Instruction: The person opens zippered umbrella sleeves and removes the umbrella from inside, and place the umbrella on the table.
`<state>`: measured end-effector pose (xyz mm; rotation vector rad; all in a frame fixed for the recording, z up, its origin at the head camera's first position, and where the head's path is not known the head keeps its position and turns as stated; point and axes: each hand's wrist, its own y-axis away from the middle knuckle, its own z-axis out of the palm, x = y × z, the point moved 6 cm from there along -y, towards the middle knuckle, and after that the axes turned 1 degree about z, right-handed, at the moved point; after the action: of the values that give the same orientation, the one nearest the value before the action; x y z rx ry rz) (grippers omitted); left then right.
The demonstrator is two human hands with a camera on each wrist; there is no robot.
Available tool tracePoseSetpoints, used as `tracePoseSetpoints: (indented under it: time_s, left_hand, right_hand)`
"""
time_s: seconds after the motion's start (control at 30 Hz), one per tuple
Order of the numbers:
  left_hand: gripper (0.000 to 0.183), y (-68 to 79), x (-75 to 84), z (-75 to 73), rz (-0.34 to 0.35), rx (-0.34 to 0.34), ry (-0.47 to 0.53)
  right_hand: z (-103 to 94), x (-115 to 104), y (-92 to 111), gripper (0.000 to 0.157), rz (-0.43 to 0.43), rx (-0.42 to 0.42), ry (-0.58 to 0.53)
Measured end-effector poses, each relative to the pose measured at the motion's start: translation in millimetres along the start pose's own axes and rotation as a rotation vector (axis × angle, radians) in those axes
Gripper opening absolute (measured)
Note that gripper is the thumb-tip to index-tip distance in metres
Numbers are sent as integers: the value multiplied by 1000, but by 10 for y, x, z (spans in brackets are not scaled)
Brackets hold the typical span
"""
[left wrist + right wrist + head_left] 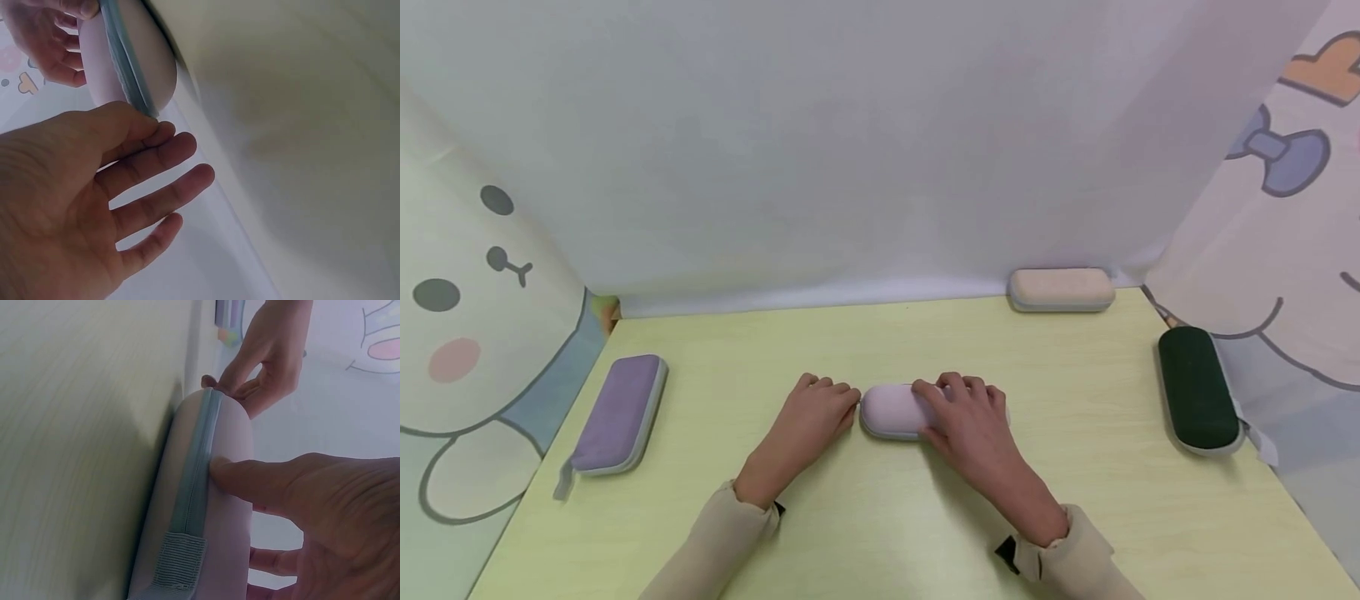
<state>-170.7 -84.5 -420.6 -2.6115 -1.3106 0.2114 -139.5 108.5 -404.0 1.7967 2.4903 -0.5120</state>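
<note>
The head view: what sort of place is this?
Perhaps a screened-off tabletop workspace indoors, judging by the pale yellow table, the plain whitish backdrop behind it, and the cartoon-printed covering at the left side.

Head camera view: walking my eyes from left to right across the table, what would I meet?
Purple case → left hand → pale pink case → peach case → dark green case.
</note>
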Motion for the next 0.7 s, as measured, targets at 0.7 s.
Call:
tracePoseSetpoints:
  time_s: [0.7]
  left_hand:
    - [7,84,87,-64,-3,18,-2]
  right_hand:
    - [-13,-2,-6,57,16,-12,-23]
